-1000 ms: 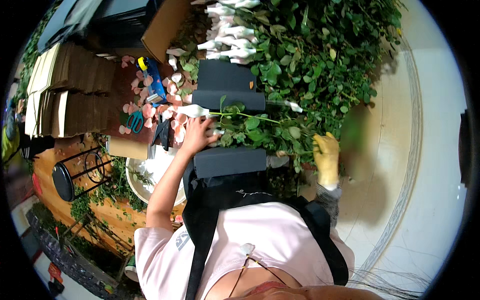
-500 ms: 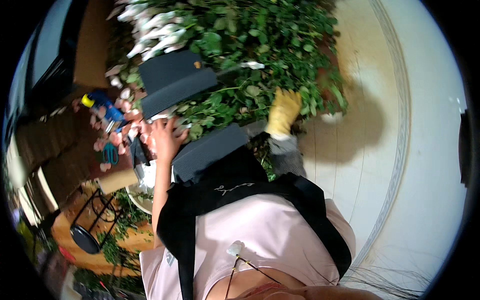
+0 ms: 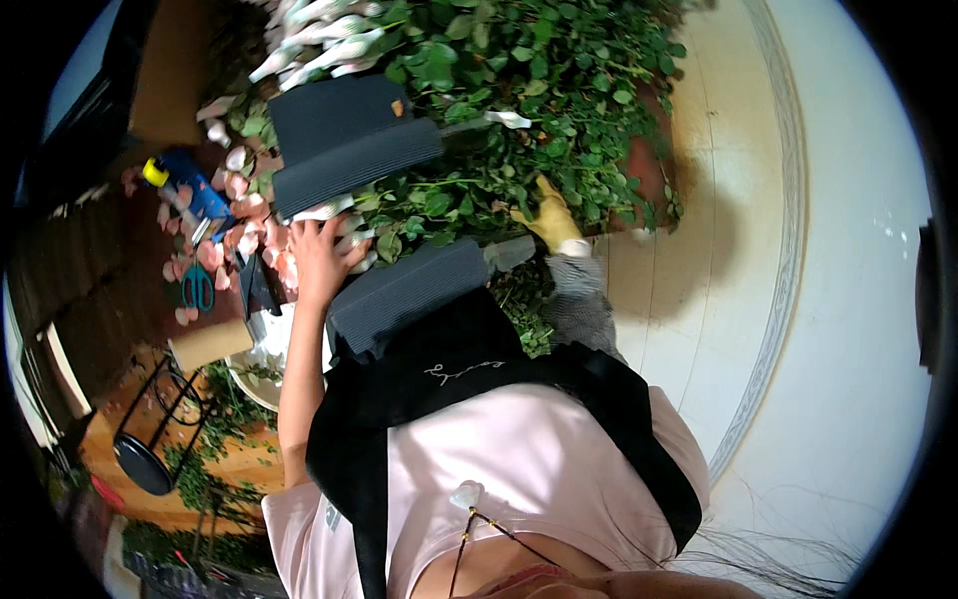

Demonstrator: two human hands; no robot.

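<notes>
My left hand (image 3: 321, 264), bare, rests with fingers spread against white-netted rose heads (image 3: 327, 210) between two dark ridged pads, the far one (image 3: 354, 165) and the near one (image 3: 409, 298). The leafy rose stems (image 3: 439, 205) stretch rightward from those heads. At their right part, my right hand (image 3: 551, 222) wears a yellow glove and curls around the stems, its thumb toward the left. Leaves cover some of its fingers. Beyond the far pad lies a big heap of leafy roses (image 3: 589, 80), with netted heads (image 3: 334, 45) at its left end.
Loose pink petals (image 3: 254, 207) litter the table at left, around teal-handled scissors (image 3: 198, 288) and a blue tool with a yellow end (image 3: 155, 172). A white bucket (image 3: 257, 384) stands by my left forearm. A black stool (image 3: 145, 462) is lower left; a pale wall (image 3: 858, 299) is at right.
My right hand has turned from lying spread over the leaves to curling around the stems, slightly nearer me. My left hand stays at the rose heads. The whole view has shifted slightly.
</notes>
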